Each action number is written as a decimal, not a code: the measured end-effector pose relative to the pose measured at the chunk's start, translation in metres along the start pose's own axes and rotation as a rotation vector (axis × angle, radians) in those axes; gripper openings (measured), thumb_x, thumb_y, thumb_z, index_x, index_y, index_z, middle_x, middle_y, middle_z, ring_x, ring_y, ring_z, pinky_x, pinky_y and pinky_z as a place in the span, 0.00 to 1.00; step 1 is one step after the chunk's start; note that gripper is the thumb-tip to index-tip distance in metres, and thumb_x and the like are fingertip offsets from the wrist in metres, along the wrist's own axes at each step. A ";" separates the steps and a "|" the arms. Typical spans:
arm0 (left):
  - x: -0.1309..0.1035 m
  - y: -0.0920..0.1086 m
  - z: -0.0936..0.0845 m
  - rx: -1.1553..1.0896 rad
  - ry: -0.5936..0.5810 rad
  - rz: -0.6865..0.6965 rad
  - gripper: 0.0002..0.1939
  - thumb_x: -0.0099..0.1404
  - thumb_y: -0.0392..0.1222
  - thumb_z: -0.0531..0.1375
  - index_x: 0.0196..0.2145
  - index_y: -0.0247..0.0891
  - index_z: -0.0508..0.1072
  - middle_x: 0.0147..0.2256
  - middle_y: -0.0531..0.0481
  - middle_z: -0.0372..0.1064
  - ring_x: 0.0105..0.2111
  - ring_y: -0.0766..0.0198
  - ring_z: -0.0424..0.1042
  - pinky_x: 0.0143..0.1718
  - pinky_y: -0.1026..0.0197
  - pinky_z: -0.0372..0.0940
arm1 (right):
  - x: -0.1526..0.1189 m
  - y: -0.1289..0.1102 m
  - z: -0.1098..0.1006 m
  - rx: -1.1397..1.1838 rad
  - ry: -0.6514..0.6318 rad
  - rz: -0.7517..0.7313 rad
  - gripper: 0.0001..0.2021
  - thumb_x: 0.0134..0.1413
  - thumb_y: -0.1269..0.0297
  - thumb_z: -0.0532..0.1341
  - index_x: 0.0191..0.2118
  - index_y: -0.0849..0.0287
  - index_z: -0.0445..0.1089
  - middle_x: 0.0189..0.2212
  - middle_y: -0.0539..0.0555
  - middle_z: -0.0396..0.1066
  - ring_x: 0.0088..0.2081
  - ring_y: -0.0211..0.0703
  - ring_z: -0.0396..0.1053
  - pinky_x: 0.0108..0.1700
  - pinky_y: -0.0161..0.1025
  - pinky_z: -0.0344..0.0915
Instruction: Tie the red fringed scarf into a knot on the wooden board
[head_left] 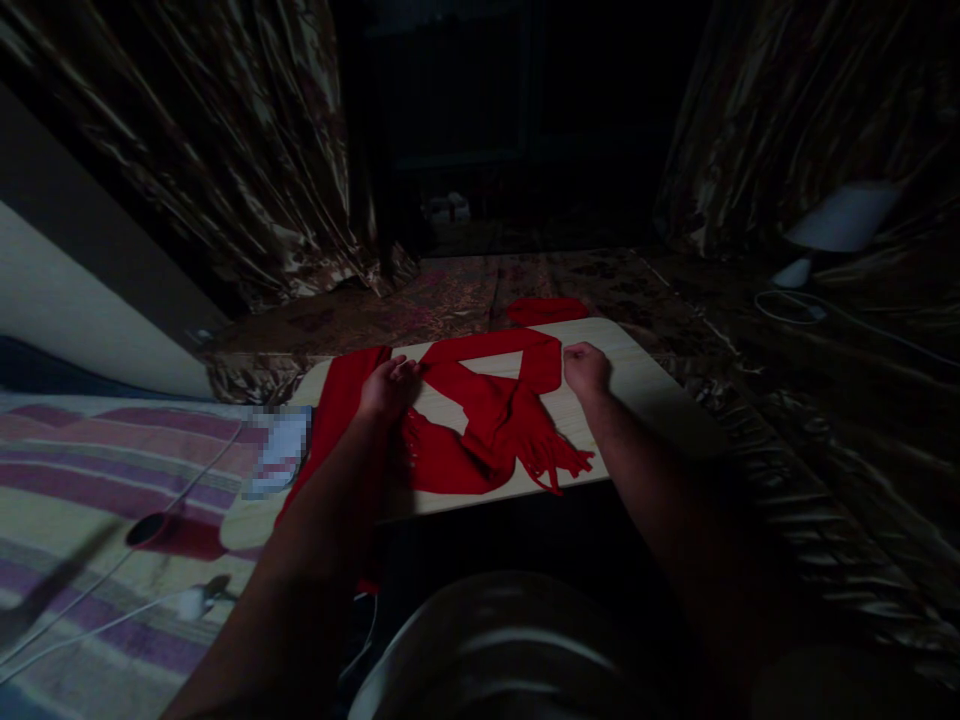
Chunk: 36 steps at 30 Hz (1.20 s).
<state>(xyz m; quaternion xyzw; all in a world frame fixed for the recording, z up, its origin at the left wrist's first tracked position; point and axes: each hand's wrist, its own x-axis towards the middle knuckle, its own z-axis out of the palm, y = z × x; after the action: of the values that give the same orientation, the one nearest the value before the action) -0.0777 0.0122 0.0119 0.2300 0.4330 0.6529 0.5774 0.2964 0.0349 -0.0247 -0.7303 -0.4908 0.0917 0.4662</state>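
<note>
Over the pale table (pixel 651 395), flanking the looped red scarf (pixel 508 412), with left hand (pixel 390 388) near its left bend and right hand (pixel 587 370) just beside its right corner. Curling the fingers of both, though cannot tell about any hold on cloth. Running crosswise between them along the far band, slanting bodyward to the fringe (pixel 546 455), nearer the right

The left hand (pixel 390 388) is hovering over the surface (pixel 637 400), its fingers loosely curling beside a fringed red scarf (pixel 487 410). The right hand (pixel 587 370) is curling near the scarf's far right bend. A white-shaded lamp (pixel 844 218) is standing at right.
</note>
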 end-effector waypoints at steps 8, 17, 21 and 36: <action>-0.002 0.025 0.012 0.483 -0.002 0.060 0.08 0.58 0.36 0.61 0.36 0.32 0.74 0.30 0.45 0.74 0.31 0.62 0.76 0.36 0.61 0.70 | 0.005 0.010 0.007 0.025 0.003 -0.024 0.11 0.50 0.65 0.58 0.34 0.56 0.78 0.31 0.54 0.79 0.34 0.46 0.74 0.38 0.37 0.67; -0.130 0.023 -0.022 1.449 -0.286 0.556 0.14 0.67 0.47 0.58 0.45 0.41 0.78 0.44 0.44 0.78 0.44 0.55 0.76 0.46 0.55 0.68 | 0.000 0.003 0.003 0.006 -0.017 -0.041 0.12 0.50 0.65 0.57 0.35 0.56 0.78 0.31 0.54 0.79 0.32 0.45 0.73 0.36 0.37 0.65; -0.178 -0.006 -0.029 1.498 -0.389 0.692 0.16 0.71 0.46 0.54 0.50 0.41 0.77 0.47 0.43 0.76 0.48 0.54 0.73 0.52 0.51 0.67 | -0.005 0.000 -0.003 -0.039 -0.021 -0.086 0.12 0.50 0.64 0.57 0.35 0.57 0.78 0.31 0.56 0.79 0.32 0.46 0.73 0.37 0.39 0.65; -0.177 -0.031 -0.014 1.678 -0.354 0.781 0.19 0.73 0.42 0.49 0.54 0.37 0.73 0.51 0.41 0.72 0.50 0.52 0.69 0.56 0.47 0.63 | -0.148 -0.117 -0.035 -0.143 -0.765 -1.153 0.26 0.56 0.49 0.64 0.59 0.50 0.71 0.60 0.58 0.69 0.62 0.55 0.62 0.67 0.60 0.48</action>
<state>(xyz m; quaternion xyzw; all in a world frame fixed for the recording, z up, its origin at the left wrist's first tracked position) -0.0314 -0.1624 0.0142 0.7953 0.5601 0.2308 0.0210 0.1694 -0.0946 0.0366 -0.2982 -0.9351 0.0476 0.1853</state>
